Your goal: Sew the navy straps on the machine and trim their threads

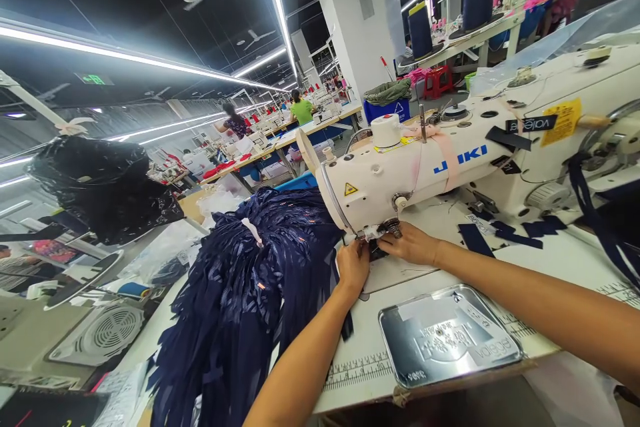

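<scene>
Both my hands are at the needle end of a white JUKI sewing machine (380,180). My left hand (353,268) is closed, its fingertips bunched just left of the presser foot area. On the other side, my right hand (411,244) pinches close under the machine head. Between them lies a small dark fabric strip (379,252) that the fingers of both hands press on; most of it is hidden by the fingers and the machine. Left of my left hand spreads a large tied bundle of navy fabric strips (240,280), hanging over the table's front edge.
A shiny metal tin lid (450,337) lies near the front edge, beside a printed ruler (357,371). Navy offcuts (525,230) are scattered right of the machine. A black plastic-wrapped bundle (100,187) stands at left. Co-workers sit at tables behind.
</scene>
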Action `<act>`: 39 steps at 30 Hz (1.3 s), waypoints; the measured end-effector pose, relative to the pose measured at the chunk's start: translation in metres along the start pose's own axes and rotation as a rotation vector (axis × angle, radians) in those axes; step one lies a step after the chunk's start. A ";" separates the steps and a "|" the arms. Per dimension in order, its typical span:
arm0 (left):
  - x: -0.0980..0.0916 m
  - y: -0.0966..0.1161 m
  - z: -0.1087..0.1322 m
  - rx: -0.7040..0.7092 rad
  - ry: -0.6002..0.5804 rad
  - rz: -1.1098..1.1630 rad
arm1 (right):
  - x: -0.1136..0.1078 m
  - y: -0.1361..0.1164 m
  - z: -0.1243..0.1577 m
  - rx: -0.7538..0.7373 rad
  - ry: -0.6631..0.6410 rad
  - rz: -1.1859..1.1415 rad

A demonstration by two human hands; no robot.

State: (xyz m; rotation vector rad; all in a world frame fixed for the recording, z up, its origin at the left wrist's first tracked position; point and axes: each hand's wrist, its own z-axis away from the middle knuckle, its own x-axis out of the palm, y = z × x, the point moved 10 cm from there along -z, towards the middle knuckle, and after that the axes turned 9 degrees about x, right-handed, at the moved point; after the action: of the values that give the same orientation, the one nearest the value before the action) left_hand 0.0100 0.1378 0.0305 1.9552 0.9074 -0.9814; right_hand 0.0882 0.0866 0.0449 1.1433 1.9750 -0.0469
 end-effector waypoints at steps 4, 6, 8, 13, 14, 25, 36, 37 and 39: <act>0.001 -0.002 0.000 -0.012 0.010 0.060 | 0.000 0.003 -0.002 0.050 -0.046 -0.080; 0.001 -0.003 0.000 -0.021 0.018 0.093 | -0.001 0.003 -0.002 0.055 -0.048 -0.111; 0.002 -0.004 0.000 -0.027 0.024 0.131 | 0.002 0.004 -0.002 0.068 -0.073 -0.108; 0.005 -0.006 -0.001 -0.046 0.038 0.249 | 0.008 0.003 -0.002 0.055 -0.094 -0.052; 0.006 -0.007 -0.001 -0.053 0.040 0.277 | 0.007 0.002 -0.002 0.045 -0.084 -0.052; 0.020 -0.014 -0.003 -0.131 0.031 0.591 | 0.004 -0.005 -0.001 -0.006 -0.042 0.085; 0.017 0.012 0.023 -0.004 -0.158 0.643 | -0.013 0.026 0.025 -0.008 0.031 0.092; 0.014 0.020 0.029 0.071 -0.206 0.594 | -0.013 0.036 0.030 0.035 -0.018 0.112; 0.008 0.033 0.040 0.219 -0.272 0.471 | -0.015 0.053 0.037 0.142 -0.077 0.138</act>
State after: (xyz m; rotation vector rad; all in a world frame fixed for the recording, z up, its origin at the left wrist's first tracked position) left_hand 0.0283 0.0907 0.0169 2.0187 0.1765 -1.0561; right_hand 0.1539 0.0918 0.0493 1.3473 1.8438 -0.1589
